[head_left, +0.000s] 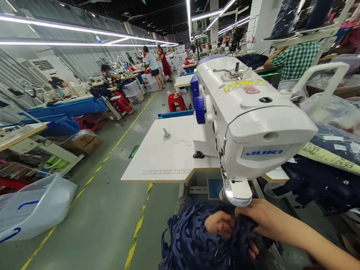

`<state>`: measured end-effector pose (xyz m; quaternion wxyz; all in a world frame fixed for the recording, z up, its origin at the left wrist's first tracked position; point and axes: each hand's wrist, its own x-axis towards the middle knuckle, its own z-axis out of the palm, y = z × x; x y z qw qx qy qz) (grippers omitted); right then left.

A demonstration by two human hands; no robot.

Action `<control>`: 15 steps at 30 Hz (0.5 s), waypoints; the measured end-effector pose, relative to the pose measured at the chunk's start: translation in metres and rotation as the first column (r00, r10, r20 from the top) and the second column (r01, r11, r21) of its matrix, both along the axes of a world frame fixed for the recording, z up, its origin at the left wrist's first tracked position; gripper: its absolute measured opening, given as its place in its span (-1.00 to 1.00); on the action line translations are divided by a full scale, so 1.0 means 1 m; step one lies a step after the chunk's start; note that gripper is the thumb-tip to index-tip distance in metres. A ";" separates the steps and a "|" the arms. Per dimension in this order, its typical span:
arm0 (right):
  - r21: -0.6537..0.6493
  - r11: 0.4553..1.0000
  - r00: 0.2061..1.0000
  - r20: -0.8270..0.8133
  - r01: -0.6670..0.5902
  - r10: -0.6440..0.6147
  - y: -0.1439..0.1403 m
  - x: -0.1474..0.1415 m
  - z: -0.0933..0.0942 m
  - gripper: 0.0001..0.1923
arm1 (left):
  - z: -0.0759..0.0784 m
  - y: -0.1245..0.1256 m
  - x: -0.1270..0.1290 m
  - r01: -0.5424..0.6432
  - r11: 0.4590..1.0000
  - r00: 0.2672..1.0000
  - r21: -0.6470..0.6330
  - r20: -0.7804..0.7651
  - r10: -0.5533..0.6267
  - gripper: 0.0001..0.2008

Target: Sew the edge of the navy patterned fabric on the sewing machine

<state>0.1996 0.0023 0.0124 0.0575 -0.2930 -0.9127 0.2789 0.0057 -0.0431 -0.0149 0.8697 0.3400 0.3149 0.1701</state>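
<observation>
A white Juki sewing machine (250, 120) stands on a white table (163, 155) in front of me. Under its head lies a bunch of dark navy lace fabric (195, 244). My right hand (261, 218) reaches in from the lower right and grips the fabric just below the machine's head. My left hand (220, 224) is half buried in the same fabric, fingers curled into it, touching my right hand. The needle area is hidden behind the machine head.
More navy fabric and plastic bags (335, 173) pile up at the right. A clear plastic bin (31, 207) lies on the floor at the left, beside a yellow floor line (133, 239). A red stool (176, 101) and other workers stand further down the aisle.
</observation>
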 end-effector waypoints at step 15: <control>-0.372 0.906 0.942 -0.178 0.203 -0.284 -0.009 0.025 0.039 -0.79 | 0.010 0.008 -0.016 -0.302 0.946 0.944 0.120 0.179 0.278 -0.65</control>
